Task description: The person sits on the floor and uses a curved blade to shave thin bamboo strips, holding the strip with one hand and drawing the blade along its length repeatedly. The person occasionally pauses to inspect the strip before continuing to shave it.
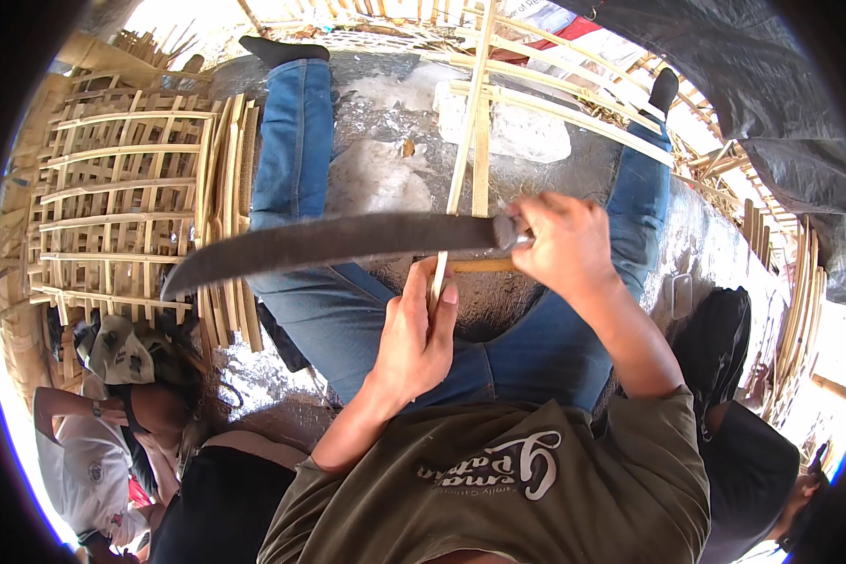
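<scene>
My right hand [569, 246] is closed round the handle of a machete [348, 240]. Its long dark blade points left and lies level above my thighs, slightly blurred. My left hand [414, 343] pinches the near end of a thin bamboo strip [465, 150] between thumb and fingers. That strip runs away from me, passing the blade near the handle; whether the two touch I cannot tell. A short yellowish stick [484, 266] spans the gap between my hands, just below the blade. Beyond the blade, another bamboo strip [481, 174] stands beside the held one.
My legs in jeans [296, 141] are spread on the grey floor [376, 113]. A woven bamboo lattice [122, 193] and stacked strips [226, 216] lie left. More strips [573, 113] cross at the far right. People sit close at lower left [94, 461] and lower right [747, 479].
</scene>
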{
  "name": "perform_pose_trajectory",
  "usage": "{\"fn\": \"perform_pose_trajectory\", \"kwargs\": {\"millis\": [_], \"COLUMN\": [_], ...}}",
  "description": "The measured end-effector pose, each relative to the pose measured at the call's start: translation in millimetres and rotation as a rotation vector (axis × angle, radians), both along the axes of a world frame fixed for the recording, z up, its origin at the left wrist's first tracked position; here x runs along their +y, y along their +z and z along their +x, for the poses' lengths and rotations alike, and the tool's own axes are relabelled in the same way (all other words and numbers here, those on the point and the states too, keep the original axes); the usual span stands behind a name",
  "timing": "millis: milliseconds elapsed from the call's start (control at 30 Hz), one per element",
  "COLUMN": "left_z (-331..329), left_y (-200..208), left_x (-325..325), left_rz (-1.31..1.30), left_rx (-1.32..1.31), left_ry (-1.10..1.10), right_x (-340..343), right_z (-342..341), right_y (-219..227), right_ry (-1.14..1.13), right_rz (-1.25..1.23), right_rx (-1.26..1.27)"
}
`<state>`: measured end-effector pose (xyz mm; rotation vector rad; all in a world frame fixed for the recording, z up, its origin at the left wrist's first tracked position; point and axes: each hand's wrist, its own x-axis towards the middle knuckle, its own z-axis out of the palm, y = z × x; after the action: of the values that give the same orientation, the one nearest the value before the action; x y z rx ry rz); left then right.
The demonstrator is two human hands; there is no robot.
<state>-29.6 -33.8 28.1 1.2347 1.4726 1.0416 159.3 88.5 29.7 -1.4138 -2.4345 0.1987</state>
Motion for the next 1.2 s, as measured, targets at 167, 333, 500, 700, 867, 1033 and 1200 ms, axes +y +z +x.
{"fn": "perform_pose_trajectory", "kwargs": {"millis": [167,333,500,700,867,1033,1200], "left_z": [1.2,2.5,-3.6,-8.6,-12.0,-13.5,-6.0], "left_y": [-4.0,-2.5,7.6,15.1,27.8,26.5,21.6], "left_x": [-12.1,-14.4,-17.1,-14.0,-7.2,-14.9,-18.3], "left_rz": [-0.115,-0.053,-0.009,0.007,-0.023,-0.045,-0.097], "left_rx": [-0.149,-0.026,0.04,0.094,0.1,0.066,0.036], "left_ry": [-0.021,-0.035,-0.057,-0.05,-0.098,-0.135,-0.125], "right_x": [40.8,28.5,40.6,60.6,69.0,92.9,110.4], "right_z": [24.5,22.9,22.7,19.7,23.0,35.4,54.3], "right_y": [3.7,8.3,19.3,31.5,34.1,35.8,33.9], "right_ry": [-0.105,-0.029,-0.054,-0.027,-0.043,-0.241,-0.258], "right_rz": [0.018,0.006,0.026,0.079,0.125,0.101,0.077], "right_rx": [-0.107,-0.053,-0.053,-0.027,-0.034,-0.035,-0.19]}}
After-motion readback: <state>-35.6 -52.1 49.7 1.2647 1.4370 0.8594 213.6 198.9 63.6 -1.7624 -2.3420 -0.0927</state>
